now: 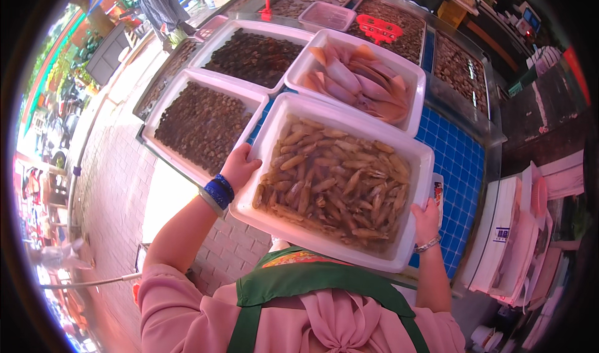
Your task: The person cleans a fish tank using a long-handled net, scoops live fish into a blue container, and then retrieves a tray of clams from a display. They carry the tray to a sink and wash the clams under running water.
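Note:
A white plastic tray (246, 209) filled with small brownish squid (337, 175) in cloudy liquid is held in front of my apron. My left hand (240, 168) grips its left side, thumb over the rim. On the opposite side, my right hand (426, 222) holds the right edge, with the fingers partly hidden. The tray's far side lies close to a white tray (415, 84) of larger pinkish squid (360, 84). Left of my left hand is a white tray (256, 96) of small brown snails (201, 124).
Another white tray (206, 37) holds dark shellfish (252, 56). Metal trays of shellfish (393, 23) and red price signs (380, 29) stand farther back. Blue tiles (454, 152) line the stall at right, beside stacked foam boxes (500, 231). A person (161, 7) is on the paved walkway (117, 166).

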`<action>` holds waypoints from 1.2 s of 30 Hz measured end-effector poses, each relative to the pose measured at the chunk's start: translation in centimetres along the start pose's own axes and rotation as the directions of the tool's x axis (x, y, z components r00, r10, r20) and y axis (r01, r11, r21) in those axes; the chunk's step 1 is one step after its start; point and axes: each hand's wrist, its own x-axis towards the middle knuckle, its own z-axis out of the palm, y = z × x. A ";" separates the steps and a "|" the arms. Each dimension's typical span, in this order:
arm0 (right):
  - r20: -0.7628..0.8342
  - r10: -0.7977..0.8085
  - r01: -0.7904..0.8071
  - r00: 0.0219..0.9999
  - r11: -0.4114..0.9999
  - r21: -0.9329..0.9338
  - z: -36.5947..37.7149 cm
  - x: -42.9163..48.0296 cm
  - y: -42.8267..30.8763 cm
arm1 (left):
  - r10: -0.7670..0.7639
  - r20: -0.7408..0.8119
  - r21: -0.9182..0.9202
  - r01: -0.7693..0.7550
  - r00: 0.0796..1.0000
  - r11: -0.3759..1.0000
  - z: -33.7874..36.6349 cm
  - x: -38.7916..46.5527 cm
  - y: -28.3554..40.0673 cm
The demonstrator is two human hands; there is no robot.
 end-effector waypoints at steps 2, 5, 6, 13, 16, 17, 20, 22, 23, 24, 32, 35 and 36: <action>0.048 -0.033 0.031 0.998 0.999 0.044 -0.4 0.2 -2.3 | 0.024 0.005 -0.054 -0.023 1.000 0.998 -1.3 -0.9 1.1; 0.145 -0.098 0.081 0.985 0.990 0.116 -0.8 -0.1 -6.5 | 0.082 -0.034 0.071 -0.080 0.996 0.994 -4.0 -3.1 2.3; 0.149 -0.095 0.090 0.984 0.995 0.040 -0.9 -0.3 -8.1 | 0.109 -0.044 0.054 -0.106 0.993 0.993 -4.8 -4.2 2.6; 0.406 -0.211 0.284 0.889 0.950 -0.128 1.3 -2.3 -17.6 | 0.133 -0.291 0.075 -0.116 0.947 0.990 -10.7 -14.0 3.2; 0.486 -0.212 0.312 0.848 0.941 -0.133 4.6 -4.5 -20.4 | 0.088 -0.385 -0.018 -0.102 0.919 0.995 -15.0 -19.5 2.3; 0.555 -0.232 0.327 0.799 0.942 -0.076 6.2 -5.6 -21.0 | 0.095 -0.422 -0.034 -0.120 0.902 0.992 -16.8 -21.5 1.7; 0.579 -0.259 0.421 0.773 0.893 -0.162 12.8 -8.3 -22.4 | 0.054 -0.498 -0.081 -0.108 0.865 0.991 -22.4 -27.0 -0.5; 0.625 -0.258 0.425 0.736 0.895 -0.131 18.2 -10.0 -22.8 | 0.023 -0.568 -0.093 -0.092 0.823 0.991 -25.5 -30.1 -2.6; 0.656 -0.260 0.431 0.708 0.896 -0.110 21.1 -10.6 -23.1 | 0.011 -0.601 -0.090 -0.082 0.799 0.993 -26.9 -31.4 -3.5; 0.685 -0.262 0.436 0.680 0.895 -0.090 23.5 -11.4 -23.3 | 0.009 -0.641 -0.081 -0.079 0.768 0.994 -28.3 -32.9 -4.3; 0.877 -0.345 0.499 0.334 0.854 0.145 46.3 -19.6 -26.5 | -0.159 -0.895 -0.123 0.113 0.417 0.986 -34.8 -46.5 -12.0; 0.926 -0.373 0.482 0.056 0.823 0.302 55.5 -22.7 -27.8 | -0.249 -0.934 -0.208 0.178 0.255 0.962 -34.6 -51.4 -14.6; 0.938 -0.345 0.475 0.019 0.829 0.295 58.3 -23.8 -28.3 | -0.302 -0.935 -0.267 0.189 0.188 0.945 -34.1 -53.0 -15.2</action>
